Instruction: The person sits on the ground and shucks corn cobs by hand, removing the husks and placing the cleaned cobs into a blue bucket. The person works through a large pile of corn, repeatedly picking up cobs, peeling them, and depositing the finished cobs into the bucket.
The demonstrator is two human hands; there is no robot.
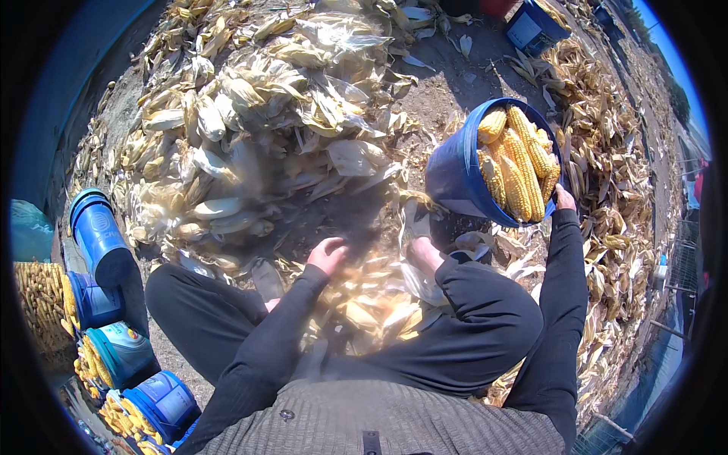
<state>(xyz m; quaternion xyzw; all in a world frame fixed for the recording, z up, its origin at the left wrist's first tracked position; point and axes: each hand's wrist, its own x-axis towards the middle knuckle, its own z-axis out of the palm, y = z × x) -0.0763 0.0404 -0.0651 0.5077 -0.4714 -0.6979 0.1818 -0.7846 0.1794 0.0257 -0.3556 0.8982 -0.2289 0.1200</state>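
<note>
Husked yellow corn cobs (520,159) fill a blue plastic bucket (455,165) ahead and to the right; it looks tilted, its mouth facing me. My right hand (565,198) is on the near right side of the bucket's rim, with most of its fingers hidden. Over the ground between my bent legs hovers my left hand (329,255), fingers loosely curled and nothing visible in it. Loose corn husks (375,313) lie beneath and beside it. Beyond the left hand spreads a large heap of corn ears in pale dry husks (244,108).
At left, a closed-looking blue bucket (102,233) stands near several tipped buckets, including a teal one (122,347), with cobs spilling out. A mass of cobs (40,296) lies behind them. Husks (614,227) are banked on the right. Another blue bucket (532,31) stands farther off.
</note>
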